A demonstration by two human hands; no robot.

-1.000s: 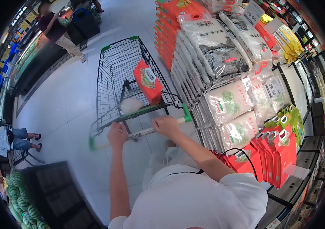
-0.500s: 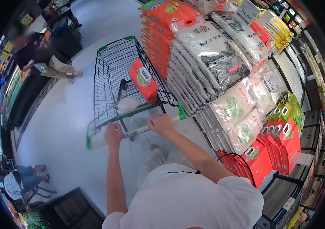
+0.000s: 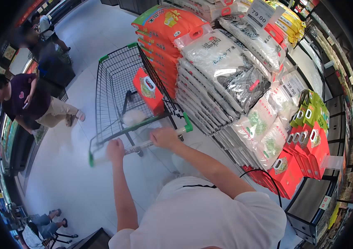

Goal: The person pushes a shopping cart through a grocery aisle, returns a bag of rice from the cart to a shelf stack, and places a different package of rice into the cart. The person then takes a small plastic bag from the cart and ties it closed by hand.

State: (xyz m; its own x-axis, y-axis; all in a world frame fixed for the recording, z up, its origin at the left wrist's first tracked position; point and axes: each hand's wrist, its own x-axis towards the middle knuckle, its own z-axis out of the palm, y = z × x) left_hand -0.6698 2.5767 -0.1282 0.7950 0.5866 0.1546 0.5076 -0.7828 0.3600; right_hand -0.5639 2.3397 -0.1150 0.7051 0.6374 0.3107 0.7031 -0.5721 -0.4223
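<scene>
My left hand (image 3: 115, 150), slightly blurred, is closed around the left part of the shopping cart handle (image 3: 140, 146). Farther right on the same bar, my right hand (image 3: 164, 137) grips it with curled fingers. The wire shopping cart (image 3: 105, 89) with green corners stands in front of me. Inside it, a red box (image 3: 148, 92) with a white carry handle leans at the right side. A pale, rounded bundle (image 3: 134, 118) shows near the handle end; its kind is unclear.
Stacked orange bags (image 3: 172, 20) and white-and-black rice bags (image 3: 226, 62) rise close to the cart's right side. Red boxes (image 3: 305, 145) stand nearer me. At left, a person in a dark shirt (image 3: 21, 95) is beside a display; another person (image 3: 46, 226) sits lower left.
The cart and both hands appear a little farther left in view. The person in the dark shirt appears lower and more fully in sight. Both hands keep their hold on the handle.
</scene>
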